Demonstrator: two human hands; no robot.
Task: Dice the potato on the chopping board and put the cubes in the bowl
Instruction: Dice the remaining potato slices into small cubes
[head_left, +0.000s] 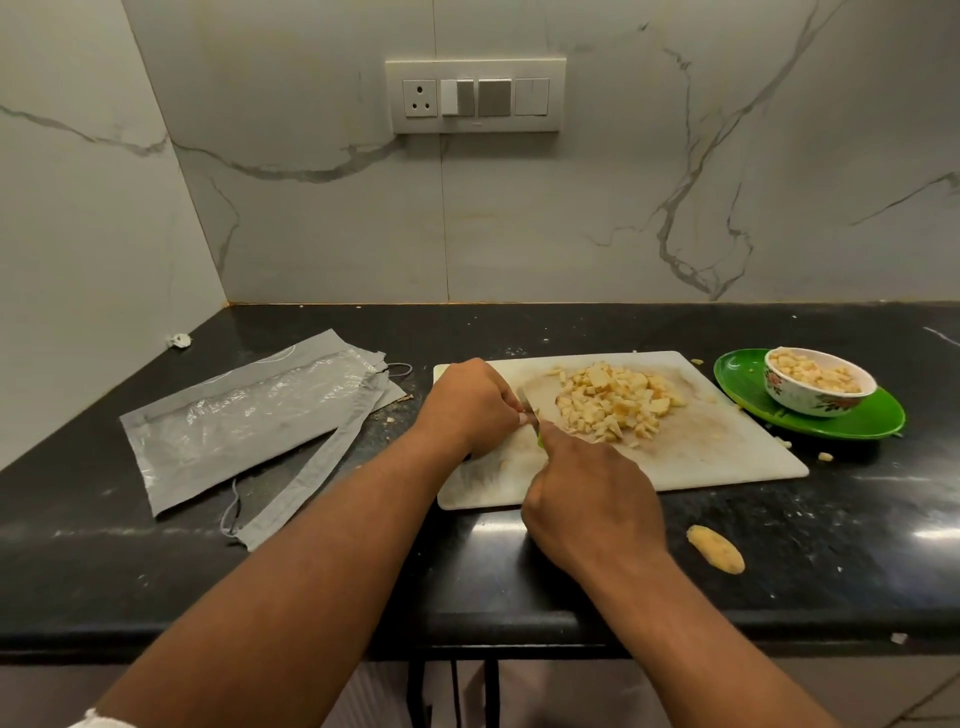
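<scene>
Right hand (592, 499) grips the knife (530, 410), left fingers (511, 402) curl over a hidden potato piece on the board (727, 452), cubes (618, 400) just beyond; advise fingertips tucked, short strokes, then sweep to bowl (810, 402).

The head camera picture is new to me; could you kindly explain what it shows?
It comes from a camera worn on a person's head, looking down at their bare arms. On the black counter lies a white chopping board with a pile of potato cubes. The right hand grips a knife; the left hand curls over something hidden. To the right, a bowl of cubes stands on a green plate. Grey bags lie left.
</scene>
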